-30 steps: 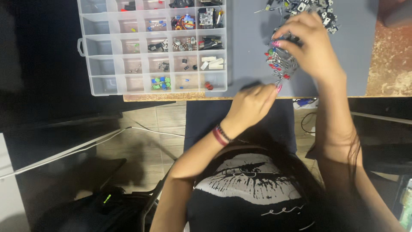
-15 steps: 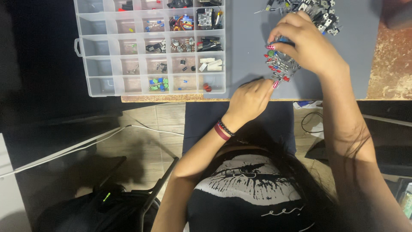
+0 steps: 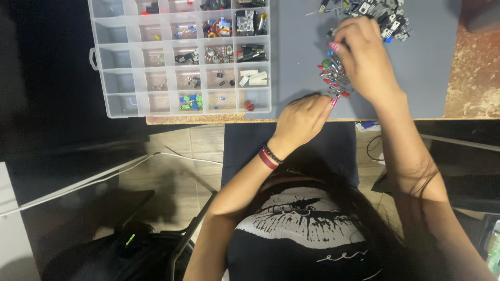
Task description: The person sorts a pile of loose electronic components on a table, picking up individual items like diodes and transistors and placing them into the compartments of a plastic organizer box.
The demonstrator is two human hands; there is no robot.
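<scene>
Heap of small LEDs (image 3: 336,78), red and green heads with thin wire legs, lies on the grey mat (image 3: 427,67) near its front edge, roughly mid-bench. Right hand (image 3: 364,57) sits over the heap from the far side, fingers curled down into the parts, fingertips pinched together at the top of the pile; whether a single part is pinched between them cannot be told at this size. Left hand (image 3: 302,117) rests at the near edge of the mat, loosely fisted, one painted fingertip extended to touch the lower end of the heap; it appears to hold nothing.

Second heap of dark components with metal tabs (image 3: 383,15) lies further back on the mat, just beyond the right hand's knuckles, partly cut by the frame top.

Left of the mat, touching or just beside it: clear plastic organiser box (image 3: 99,62), lid open, many square compartments. Several hold small parts: blue and green pieces in a front compartment, a red piece in the front right one, white blocks and dark parts in the middle rows.

Bench (image 3: 476,78) surface shows mottled brown right of the mat. Bracelets (image 3: 268,156) on the left wrist.
</scene>
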